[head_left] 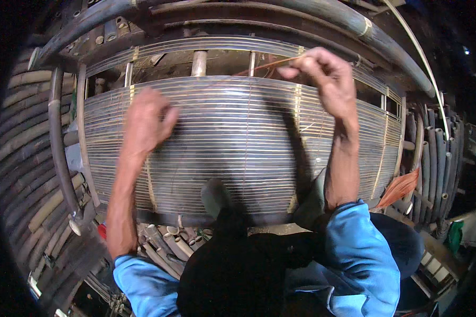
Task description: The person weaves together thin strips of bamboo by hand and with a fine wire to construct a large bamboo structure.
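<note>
Before me lies a slatted panel (211, 132) of narrow grey-brown strips, probably bamboo, with pale cross bindings. My right hand (330, 79) is raised over its far right part, fingers and thumb pinched on a thin reddish-brown strand (272, 64). This strand slants leftward across the gap near the far edge, then gets too faint to follow. My left hand (148, 119) is over the panel's far left part, beside a pale binding. Its fingers bend down and away, the thumb stands apart, and motion blurs them. Whether it holds anything is hidden.
A thick bamboo pole (349, 21) frames the far side, with an upright pole (58, 127) at the left. Bamboo poles are stacked left (29, 142) and right (441, 158). An orange-brown cloth-like piece (399, 188) hangs at the right corner. My foot (216, 195) rests on the near slats.
</note>
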Available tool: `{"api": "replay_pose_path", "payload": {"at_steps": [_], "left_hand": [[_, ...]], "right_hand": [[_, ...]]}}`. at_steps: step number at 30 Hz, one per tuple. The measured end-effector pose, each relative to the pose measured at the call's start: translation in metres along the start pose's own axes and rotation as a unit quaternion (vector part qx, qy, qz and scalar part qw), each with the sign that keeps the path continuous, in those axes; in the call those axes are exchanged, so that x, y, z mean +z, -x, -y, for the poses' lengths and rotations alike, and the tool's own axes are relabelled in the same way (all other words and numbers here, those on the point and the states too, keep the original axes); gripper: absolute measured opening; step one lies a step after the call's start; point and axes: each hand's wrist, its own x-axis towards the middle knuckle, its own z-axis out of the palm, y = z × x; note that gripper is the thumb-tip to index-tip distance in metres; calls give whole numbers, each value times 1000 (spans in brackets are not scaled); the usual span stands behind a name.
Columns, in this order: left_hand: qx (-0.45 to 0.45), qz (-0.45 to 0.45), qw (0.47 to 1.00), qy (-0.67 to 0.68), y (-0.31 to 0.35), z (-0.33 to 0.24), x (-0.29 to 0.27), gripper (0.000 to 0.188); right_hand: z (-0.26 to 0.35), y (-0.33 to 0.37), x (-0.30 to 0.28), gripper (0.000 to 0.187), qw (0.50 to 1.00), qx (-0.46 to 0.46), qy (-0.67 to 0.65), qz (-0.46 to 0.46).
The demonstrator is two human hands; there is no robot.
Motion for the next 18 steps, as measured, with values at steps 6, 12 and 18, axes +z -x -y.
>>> {"api": "replay_pose_path", "payload": {"at_steps": [6,12,18], "left_hand": [[-213,-104,899,-368,157,135,-135,23],[-576,10,691,-437,303,131,-250,42],[-686,118,635,-335,460,146,-312,33]], "right_hand": [[-17,2,-55,17,991,-6,11,-131],[-30,-1,-57,13,994,-42,94,-37],[-49,-5,40,17,995,38,84,24]]}}
